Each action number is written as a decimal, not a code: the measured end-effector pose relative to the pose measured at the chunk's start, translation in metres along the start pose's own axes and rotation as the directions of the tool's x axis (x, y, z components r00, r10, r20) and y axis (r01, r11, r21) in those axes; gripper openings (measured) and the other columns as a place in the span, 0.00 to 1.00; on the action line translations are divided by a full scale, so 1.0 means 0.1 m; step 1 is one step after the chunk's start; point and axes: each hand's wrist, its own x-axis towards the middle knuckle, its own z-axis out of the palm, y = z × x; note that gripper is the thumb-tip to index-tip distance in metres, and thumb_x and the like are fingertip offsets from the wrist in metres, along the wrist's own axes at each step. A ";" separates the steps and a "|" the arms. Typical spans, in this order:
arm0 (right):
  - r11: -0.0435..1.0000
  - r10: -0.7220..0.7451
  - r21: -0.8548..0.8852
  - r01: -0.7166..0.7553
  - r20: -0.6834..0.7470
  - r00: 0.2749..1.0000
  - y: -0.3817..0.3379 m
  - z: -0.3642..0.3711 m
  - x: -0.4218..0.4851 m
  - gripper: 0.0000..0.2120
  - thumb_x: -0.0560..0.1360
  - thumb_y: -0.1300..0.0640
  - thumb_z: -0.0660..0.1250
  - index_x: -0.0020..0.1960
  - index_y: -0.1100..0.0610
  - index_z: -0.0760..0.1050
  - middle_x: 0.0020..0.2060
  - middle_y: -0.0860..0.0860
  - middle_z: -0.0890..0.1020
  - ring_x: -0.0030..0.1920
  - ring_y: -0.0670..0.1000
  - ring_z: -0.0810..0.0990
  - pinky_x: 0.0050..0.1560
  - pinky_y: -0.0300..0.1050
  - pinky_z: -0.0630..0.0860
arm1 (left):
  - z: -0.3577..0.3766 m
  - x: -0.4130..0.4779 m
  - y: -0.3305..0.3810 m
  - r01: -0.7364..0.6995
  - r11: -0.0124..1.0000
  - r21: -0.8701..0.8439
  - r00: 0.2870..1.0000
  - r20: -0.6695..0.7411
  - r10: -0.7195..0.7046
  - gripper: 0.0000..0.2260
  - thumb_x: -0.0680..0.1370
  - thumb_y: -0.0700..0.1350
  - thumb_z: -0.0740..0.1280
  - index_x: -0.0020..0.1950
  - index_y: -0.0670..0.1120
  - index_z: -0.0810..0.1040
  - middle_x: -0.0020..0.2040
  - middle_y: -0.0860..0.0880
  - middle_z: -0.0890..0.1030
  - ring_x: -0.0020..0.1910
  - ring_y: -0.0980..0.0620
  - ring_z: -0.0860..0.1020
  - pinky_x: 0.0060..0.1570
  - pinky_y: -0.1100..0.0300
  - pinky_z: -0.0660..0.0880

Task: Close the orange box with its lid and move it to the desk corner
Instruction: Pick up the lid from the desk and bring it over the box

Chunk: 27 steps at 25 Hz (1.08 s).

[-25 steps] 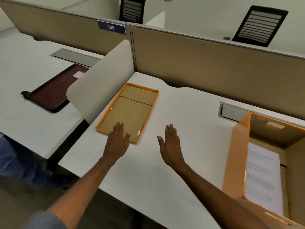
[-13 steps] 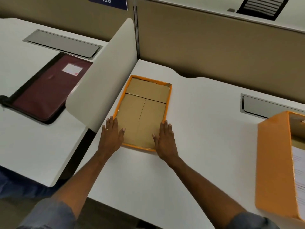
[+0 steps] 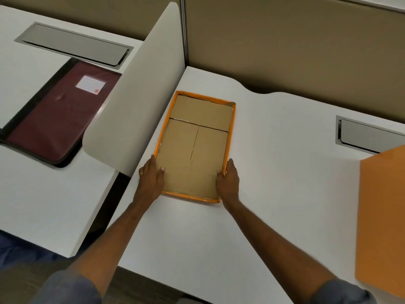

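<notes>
The orange-rimmed lid (image 3: 197,137) lies upside down on the white desk (image 3: 274,172), its brown cardboard inside facing up, near the desk's far left corner. My left hand (image 3: 151,178) grips the lid's left rim near its front corner, thumb inside the rim. My right hand (image 3: 228,181) grips the right rim the same way. The orange box (image 3: 381,216) stands at the right edge of the view; only its outer side wall shows, and its inside is out of sight.
A white curved divider (image 3: 135,95) stands just left of the lid. A beige partition wall (image 3: 285,44) runs along the back. A metal cable hatch (image 3: 370,137) sits in the desk at right. On the neighbouring desk lies a maroon folder (image 3: 61,110).
My hands moved forward from above the desk to the lid's front end, then slid onto its two side rims and closed on them. The camera has tilted down and closer.
</notes>
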 end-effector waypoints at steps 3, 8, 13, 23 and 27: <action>0.992 0.034 0.124 -0.033 -0.010 0.999 0.06 -0.19 0.09 0.24 0.79 0.70 0.60 0.74 0.61 0.69 0.71 0.58 0.75 0.73 0.58 0.74 0.72 0.58 0.74 | 0.06 -0.09 0.02 -0.039 0.996 -0.077 0.999 0.010 0.040 0.26 0.85 0.48 0.54 0.82 0.43 0.50 0.81 0.42 0.58 0.79 0.39 0.55 0.76 0.42 0.56; 0.943 0.064 0.326 -0.063 0.008 0.998 0.17 -0.67 0.13 0.31 0.73 0.75 0.59 0.73 0.55 0.73 0.71 0.55 0.75 0.71 0.59 0.76 0.66 0.62 0.79 | 0.29 -0.43 0.18 -0.082 0.978 -0.192 0.992 0.080 0.099 0.28 0.85 0.47 0.54 0.82 0.46 0.44 0.83 0.46 0.53 0.81 0.46 0.51 0.77 0.49 0.53; 0.856 -0.042 0.517 -0.004 0.078 0.996 0.37 -1.29 -0.07 0.30 0.74 0.76 0.59 0.68 0.50 0.76 0.68 0.51 0.78 0.63 0.57 0.81 0.58 0.60 0.83 | 0.41 -0.75 0.51 -0.137 0.948 -0.289 0.990 -0.014 0.138 0.25 0.86 0.44 0.54 0.82 0.47 0.51 0.82 0.46 0.59 0.80 0.48 0.57 0.78 0.51 0.57; 0.775 -0.164 0.631 -0.038 0.259 0.952 0.76 -3.03 -0.95 0.32 0.78 0.73 0.64 0.76 0.48 0.67 0.71 0.55 0.77 0.68 0.60 0.78 0.44 0.50 0.85 | 1.00 -2.12 1.45 -0.240 0.859 -0.453 0.970 -0.072 0.233 0.28 0.84 0.51 0.57 0.82 0.50 0.52 0.81 0.51 0.58 0.79 0.51 0.59 0.78 0.49 0.59; 0.735 -0.200 0.678 0.009 0.204 0.958 0.90 -3.62 -1.36 0.32 0.78 0.74 0.62 0.76 0.48 0.67 0.70 0.56 0.78 0.66 0.59 0.79 0.48 0.54 0.80 | 1.22 -2.71 1.82 -0.422 0.865 -0.272 0.906 -0.159 0.392 0.30 0.82 0.59 0.60 0.81 0.53 0.54 0.81 0.54 0.58 0.79 0.53 0.58 0.76 0.45 0.62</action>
